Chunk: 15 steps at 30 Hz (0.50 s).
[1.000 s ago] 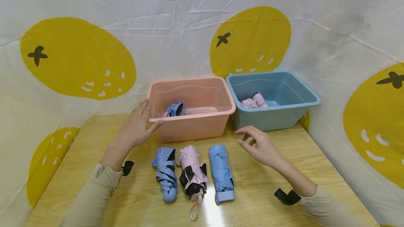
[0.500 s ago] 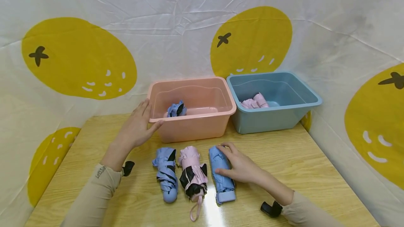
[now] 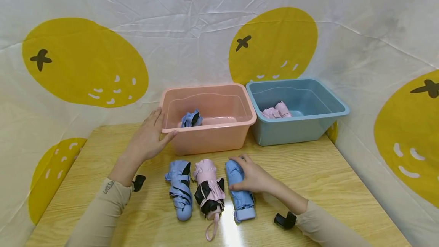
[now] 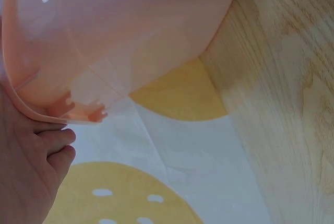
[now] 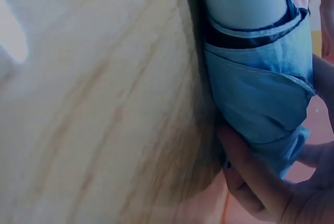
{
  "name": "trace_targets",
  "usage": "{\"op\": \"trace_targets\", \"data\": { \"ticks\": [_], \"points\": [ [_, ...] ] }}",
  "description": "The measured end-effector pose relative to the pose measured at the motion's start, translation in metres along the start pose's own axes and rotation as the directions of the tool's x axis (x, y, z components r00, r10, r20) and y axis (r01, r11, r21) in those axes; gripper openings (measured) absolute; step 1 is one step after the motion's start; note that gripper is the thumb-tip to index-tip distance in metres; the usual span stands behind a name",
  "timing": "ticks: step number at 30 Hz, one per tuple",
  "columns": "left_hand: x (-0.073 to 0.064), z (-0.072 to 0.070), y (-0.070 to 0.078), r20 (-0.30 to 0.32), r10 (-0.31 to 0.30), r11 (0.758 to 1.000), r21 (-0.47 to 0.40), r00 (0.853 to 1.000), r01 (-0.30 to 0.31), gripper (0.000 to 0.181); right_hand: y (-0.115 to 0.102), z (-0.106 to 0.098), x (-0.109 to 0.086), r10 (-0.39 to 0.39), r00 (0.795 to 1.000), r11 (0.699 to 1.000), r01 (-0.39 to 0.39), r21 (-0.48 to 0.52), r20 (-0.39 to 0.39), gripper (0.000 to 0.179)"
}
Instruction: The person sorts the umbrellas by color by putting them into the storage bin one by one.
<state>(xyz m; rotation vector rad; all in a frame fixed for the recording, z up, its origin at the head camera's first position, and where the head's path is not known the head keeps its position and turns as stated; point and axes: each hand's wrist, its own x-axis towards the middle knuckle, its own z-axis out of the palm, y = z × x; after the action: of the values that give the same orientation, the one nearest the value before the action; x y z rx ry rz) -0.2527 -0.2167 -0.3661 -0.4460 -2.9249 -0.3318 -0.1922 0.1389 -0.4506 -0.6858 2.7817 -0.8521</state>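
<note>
A folded light-blue umbrella [image 3: 242,199] lies on the table, the rightmost of three. My right hand [image 3: 253,176] grips its upper half, thumb on one side and fingers around the far one; the right wrist view shows fingers [image 5: 250,166] curled against the blue cloth [image 5: 261,93]. My left hand [image 3: 145,134] rests on the left end of the pink bin [image 3: 205,140], fingers extended along its outside and thumb at the front rim. In the left wrist view that hand [image 4: 26,156] touches the bin's rim [image 4: 31,114]. Left of the gripped umbrella lie a pink-and-black umbrella [image 3: 207,174] and a blue-and-black umbrella [image 3: 180,186].
A blue bin [image 3: 291,132] stands beside the pink one at the back right, with pink folded umbrellas [image 3: 277,109] inside. The pink bin holds a blue-and-black bundle [image 3: 191,118]. A fruit-print cloth [image 3: 192,48] hangs behind the wooden table [image 3: 308,174].
My right hand has come left and down from in front of the blue bin onto the light-blue umbrella and closed around it. The left hand has stayed on the pink bin.
</note>
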Motion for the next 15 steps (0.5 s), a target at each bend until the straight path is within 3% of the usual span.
{"op": "trace_targets", "data": {
  "ticks": [8,15],
  "points": [
    [-0.0007,-0.0002,0.0002,-0.002,0.0,1.0,-0.005,1.0,0.0,0.095,0.0051,-0.0001,-0.0003,0.003,0.999,0.99,0.003,0.143,-0.04,0.091],
    [-0.0003,-0.0002,0.0,-0.011,-0.001,1.0,-0.011,1.0,0.001,0.093,0.0037,-0.0029,-0.0037,0.0,0.989,0.975,0.033,0.221,-0.146,0.092]
  ]
}}
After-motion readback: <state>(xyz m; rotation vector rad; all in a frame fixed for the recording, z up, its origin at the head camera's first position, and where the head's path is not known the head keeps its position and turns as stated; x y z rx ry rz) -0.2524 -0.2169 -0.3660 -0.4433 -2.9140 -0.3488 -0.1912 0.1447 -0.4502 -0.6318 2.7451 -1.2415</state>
